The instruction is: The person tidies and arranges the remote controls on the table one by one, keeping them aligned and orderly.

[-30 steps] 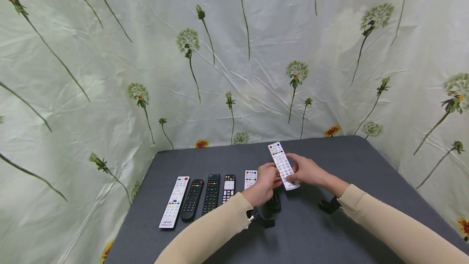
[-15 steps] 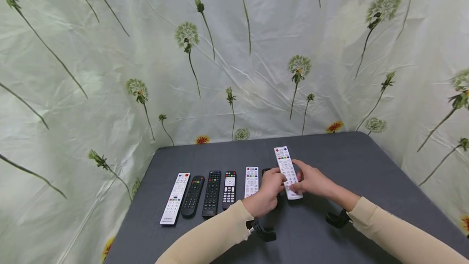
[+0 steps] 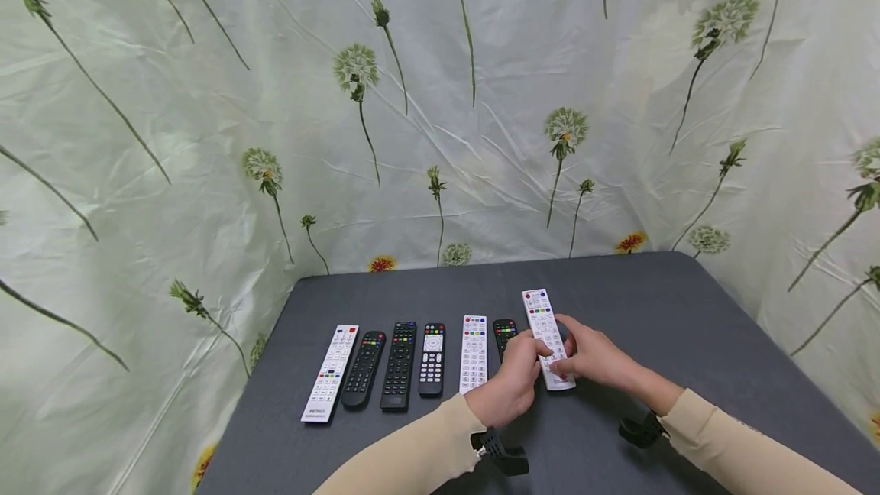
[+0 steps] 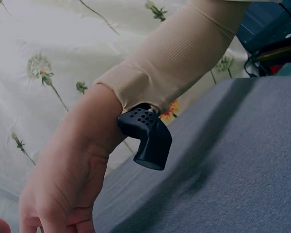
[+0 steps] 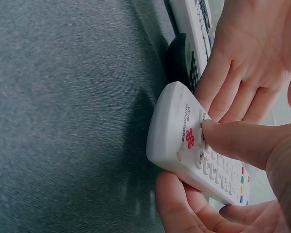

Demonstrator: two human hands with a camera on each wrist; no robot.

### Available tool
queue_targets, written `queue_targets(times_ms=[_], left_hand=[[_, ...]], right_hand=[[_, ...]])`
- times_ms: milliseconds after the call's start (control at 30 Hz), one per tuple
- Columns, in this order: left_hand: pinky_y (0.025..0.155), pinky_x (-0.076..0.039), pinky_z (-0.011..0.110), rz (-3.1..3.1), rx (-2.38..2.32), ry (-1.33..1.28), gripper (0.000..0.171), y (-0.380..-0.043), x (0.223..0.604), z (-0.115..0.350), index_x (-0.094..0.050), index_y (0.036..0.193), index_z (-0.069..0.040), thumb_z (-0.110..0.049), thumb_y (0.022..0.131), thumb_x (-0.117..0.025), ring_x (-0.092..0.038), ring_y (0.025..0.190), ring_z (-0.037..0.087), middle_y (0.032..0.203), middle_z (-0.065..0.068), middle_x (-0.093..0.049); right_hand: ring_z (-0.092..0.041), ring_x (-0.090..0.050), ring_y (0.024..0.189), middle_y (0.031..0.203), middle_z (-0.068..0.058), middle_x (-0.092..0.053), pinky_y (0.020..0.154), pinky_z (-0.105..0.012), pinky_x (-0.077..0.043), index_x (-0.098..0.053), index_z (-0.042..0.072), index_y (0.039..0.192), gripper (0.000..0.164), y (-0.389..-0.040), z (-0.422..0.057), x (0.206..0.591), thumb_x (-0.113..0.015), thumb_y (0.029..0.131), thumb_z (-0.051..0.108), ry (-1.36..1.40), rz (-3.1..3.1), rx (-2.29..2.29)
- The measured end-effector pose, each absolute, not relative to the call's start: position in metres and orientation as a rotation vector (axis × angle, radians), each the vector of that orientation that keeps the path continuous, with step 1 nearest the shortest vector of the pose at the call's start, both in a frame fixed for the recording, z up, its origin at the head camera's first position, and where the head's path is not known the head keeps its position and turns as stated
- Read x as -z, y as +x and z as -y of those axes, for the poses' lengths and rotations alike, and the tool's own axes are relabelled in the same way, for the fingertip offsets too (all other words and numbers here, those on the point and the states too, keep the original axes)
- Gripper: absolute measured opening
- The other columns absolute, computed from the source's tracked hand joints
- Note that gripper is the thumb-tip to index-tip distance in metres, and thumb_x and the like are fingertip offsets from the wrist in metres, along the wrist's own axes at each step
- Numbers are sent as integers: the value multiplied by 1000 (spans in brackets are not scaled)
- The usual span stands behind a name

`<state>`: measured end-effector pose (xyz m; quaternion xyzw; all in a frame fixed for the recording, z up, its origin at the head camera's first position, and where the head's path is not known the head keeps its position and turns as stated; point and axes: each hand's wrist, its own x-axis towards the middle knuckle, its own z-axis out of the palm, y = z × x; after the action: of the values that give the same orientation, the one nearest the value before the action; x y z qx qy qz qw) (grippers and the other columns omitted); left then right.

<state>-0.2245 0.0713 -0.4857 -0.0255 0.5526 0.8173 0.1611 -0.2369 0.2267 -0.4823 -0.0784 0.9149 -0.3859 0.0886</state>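
In the head view my right hand (image 3: 596, 356) holds a white remote control (image 3: 540, 323) at its near end. The right wrist view shows that thumb (image 5: 242, 143) on the buttons of the remote (image 5: 177, 131) and the fingers along its side and underneath. My left hand (image 3: 514, 379) is at the remote's left edge, its fingers (image 5: 242, 97) fairly straight and right beside it. In the left wrist view the left hand (image 4: 70, 174) points down, its fingertips cut off. A black remote (image 3: 505, 333) is partly hidden behind the left hand.
To the left lie a white remote (image 3: 474, 350), a black one with a white button panel (image 3: 431, 361), two black remotes (image 3: 397, 365) and a long white remote (image 3: 330, 374), side by side on the grey table (image 3: 412, 296). A flowered curtain (image 3: 412, 136) hangs behind.
The white remote has come nearer and lower, slightly right, with the right hand holding it. The left hand has moved along toward me, uncovering more of the remotes beside it.
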Motion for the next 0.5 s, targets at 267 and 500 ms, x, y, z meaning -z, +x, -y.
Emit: queue_targets(times_ms=[267,500], left_hand=[[78,-45,28,-1564,-2382,0,75,-223,494,-79,-53,135,8,5,61,-39,-59,111,35,127,24,-62],[88,-41,29,-1621,-2368,-59,91,-222,494,-84,-39,145,13,5,55,-37,-46,129,34,143,26,-50]], right_hand=[[-19,-56,58,75,-6,-58,52,-31,-44,-35,-6,149,88,-236,-229,488,-84,77,10,-205,-2702,1174],[-16,-57,56,72,-5,-59,51,-30,-47,-47,-14,138,76,-237,-234,492,-84,77,11,-230,-2658,1216]])
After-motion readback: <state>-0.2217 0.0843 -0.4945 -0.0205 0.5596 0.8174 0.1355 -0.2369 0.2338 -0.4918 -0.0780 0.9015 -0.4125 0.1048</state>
